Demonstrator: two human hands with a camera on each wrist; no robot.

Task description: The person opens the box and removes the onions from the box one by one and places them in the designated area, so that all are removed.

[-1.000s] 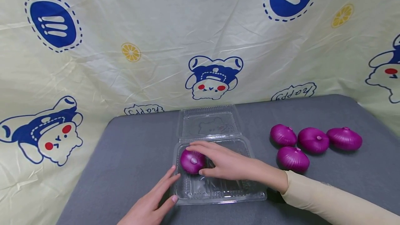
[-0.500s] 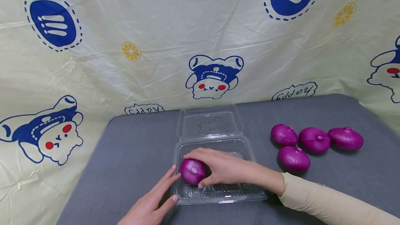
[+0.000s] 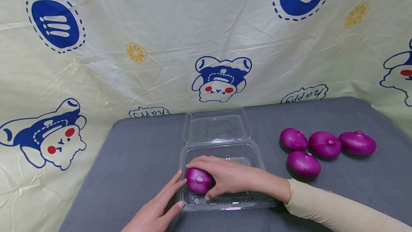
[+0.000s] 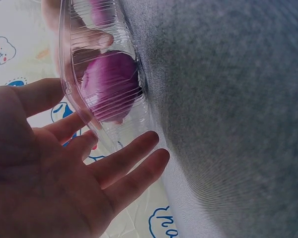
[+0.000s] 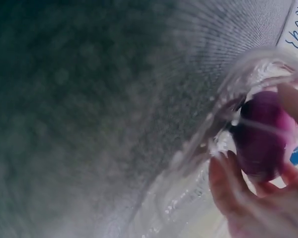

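Observation:
In the head view, a clear plastic clamshell box (image 3: 236, 207) lies on the table with its lid (image 3: 217, 126) folded back. One red onion (image 3: 199, 181) is inside its tray, towards the near left corner. My right hand (image 3: 230, 175) holds this onion, fingers over its far side and thumb near its near right side. My left hand (image 3: 158, 207) is beside the box's left wall with fingers spread, the tips at the rim. The left wrist view shows the onion (image 4: 111, 87) through the ribbed wall. Plastic partly covers the onion (image 5: 263, 136) in the right wrist view.
Several more red onions (image 3: 303, 164) sit grouped on the grey-covered table (image 3: 138, 153), right of the box. Behind the table hangs a pale cloth (image 3: 167, 28) printed with cartoon bears and orange slices.
The right hand has brought the onion nearer to me within the tray, closer to its near left corner. The left hand has stayed by the box's left edge.

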